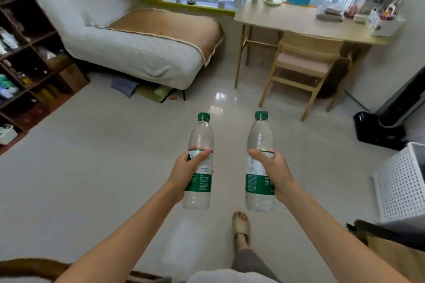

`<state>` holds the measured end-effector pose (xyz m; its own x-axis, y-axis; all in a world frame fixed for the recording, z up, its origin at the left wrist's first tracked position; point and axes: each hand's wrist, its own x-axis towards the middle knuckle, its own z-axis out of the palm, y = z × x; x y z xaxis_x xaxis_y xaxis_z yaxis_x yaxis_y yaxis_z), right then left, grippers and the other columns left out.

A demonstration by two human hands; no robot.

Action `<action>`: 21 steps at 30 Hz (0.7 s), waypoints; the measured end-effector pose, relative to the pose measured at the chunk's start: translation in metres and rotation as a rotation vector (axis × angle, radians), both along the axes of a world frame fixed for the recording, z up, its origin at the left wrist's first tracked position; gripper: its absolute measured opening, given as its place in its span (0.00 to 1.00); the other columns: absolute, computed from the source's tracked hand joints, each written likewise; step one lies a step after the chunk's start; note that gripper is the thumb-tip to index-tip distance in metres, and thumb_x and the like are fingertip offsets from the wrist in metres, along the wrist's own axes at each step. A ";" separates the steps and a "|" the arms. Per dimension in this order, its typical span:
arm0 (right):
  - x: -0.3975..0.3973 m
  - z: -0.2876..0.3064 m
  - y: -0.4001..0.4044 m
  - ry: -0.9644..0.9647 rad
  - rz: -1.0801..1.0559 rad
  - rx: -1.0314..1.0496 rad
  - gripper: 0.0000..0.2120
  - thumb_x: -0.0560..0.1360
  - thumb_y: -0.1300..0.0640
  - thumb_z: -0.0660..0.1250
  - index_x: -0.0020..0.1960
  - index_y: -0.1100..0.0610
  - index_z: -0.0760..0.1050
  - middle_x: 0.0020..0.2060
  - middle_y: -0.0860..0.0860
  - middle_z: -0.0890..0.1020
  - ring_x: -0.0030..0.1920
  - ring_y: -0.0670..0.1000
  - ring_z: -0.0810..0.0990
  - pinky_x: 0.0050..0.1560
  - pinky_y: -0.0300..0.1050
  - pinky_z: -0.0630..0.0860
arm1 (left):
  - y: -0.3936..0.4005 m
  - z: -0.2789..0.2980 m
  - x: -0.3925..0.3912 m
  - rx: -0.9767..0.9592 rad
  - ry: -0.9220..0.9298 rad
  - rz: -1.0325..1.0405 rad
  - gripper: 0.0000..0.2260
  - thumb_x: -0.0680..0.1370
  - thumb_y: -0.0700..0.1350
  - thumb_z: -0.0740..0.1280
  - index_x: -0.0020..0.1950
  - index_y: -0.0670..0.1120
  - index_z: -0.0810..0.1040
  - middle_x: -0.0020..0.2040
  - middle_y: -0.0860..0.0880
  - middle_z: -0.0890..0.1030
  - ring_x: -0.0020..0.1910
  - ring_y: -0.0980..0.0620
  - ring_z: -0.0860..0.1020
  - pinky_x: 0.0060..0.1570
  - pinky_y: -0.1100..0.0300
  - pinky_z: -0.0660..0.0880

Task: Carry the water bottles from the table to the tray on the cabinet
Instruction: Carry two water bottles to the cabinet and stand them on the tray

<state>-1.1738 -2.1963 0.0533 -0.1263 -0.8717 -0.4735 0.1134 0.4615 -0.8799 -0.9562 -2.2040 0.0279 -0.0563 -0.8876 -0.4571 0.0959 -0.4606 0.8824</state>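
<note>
At centre frame, over pale floor tiles, my left hand grips one clear green-capped plastic water bottle upright; my right hand grips another.

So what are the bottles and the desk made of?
The left bottle and right bottle look like clear thin plastic: you see through them, and the caps are green. The desk looks like pale smooth wood, maybe laminate.
</note>
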 end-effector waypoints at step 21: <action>0.302 0.031 -0.537 0.048 0.669 -0.084 0.14 0.70 0.53 0.74 0.52 0.54 0.74 0.43 0.57 0.84 0.39 0.54 0.84 0.39 0.47 0.81 | -0.408 0.026 0.232 -0.068 0.065 0.717 0.20 0.75 0.53 0.70 0.57 0.38 0.77 0.40 0.41 0.83 0.36 0.46 0.81 0.39 0.55 0.78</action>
